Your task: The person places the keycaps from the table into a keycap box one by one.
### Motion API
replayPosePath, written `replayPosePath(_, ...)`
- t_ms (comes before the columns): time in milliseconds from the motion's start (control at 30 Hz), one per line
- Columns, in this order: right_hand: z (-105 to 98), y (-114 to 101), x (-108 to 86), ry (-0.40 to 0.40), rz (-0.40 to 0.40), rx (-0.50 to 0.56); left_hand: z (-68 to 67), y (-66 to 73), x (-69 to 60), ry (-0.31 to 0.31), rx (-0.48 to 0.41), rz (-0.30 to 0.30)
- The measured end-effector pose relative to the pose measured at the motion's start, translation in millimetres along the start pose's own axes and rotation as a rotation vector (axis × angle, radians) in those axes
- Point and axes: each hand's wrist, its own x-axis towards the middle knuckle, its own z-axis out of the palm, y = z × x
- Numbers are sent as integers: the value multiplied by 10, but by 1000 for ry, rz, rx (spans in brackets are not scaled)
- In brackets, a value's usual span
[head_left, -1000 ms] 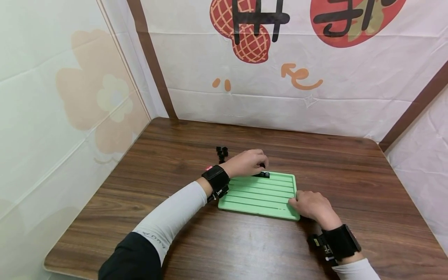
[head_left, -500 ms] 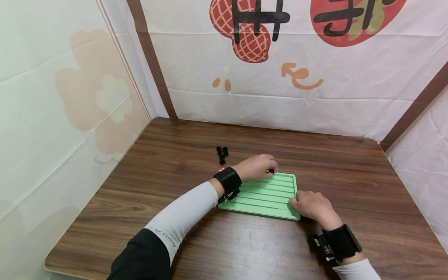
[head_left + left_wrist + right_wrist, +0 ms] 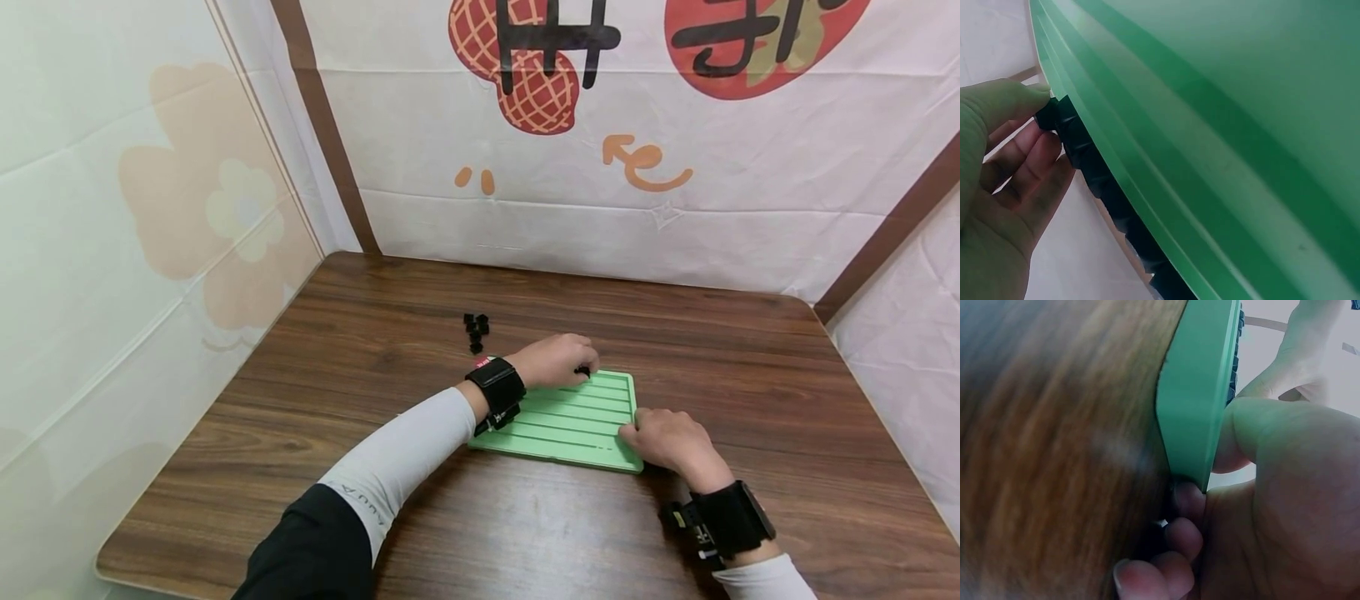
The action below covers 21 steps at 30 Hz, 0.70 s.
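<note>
A light green ridged tray (image 3: 570, 429) lies on the table. Over its far edge, my left hand (image 3: 557, 361) pinches a small black keycap (image 3: 1047, 117) between thumb and fingers. In the left wrist view, that keycap sits at the end of a row of black keycaps (image 3: 1110, 190) along the tray's outermost groove; whether it touches the groove floor is hidden. My right hand (image 3: 669, 440) grips the tray's right edge near the front corner, thumb on top and the other fingers curled against the side, as the right wrist view shows.
Several loose black keycaps (image 3: 475, 331) lie in a small cluster beyond the tray's left part. A bit of something red (image 3: 482, 362) shows behind the left wrist strap. The brown wooden table (image 3: 300, 400) meets a printed white cloth (image 3: 525, 225) at the back.
My left hand has moved right along the tray's far edge with the black keycap, mostly in the first half second. My right hand has stayed in place on the tray.
</note>
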Motion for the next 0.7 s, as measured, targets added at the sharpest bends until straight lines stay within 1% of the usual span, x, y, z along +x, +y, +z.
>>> replayPosePath(367,-4,6,17,-12,15,-2,46,7,13,-2,23,9)
replayPosePath(567,1,18,18,-13,11,3,58,1,29,0,36,22)
replayPosePath(700,1,18,15,-14,9,5,64,7,28,-4,39,17)
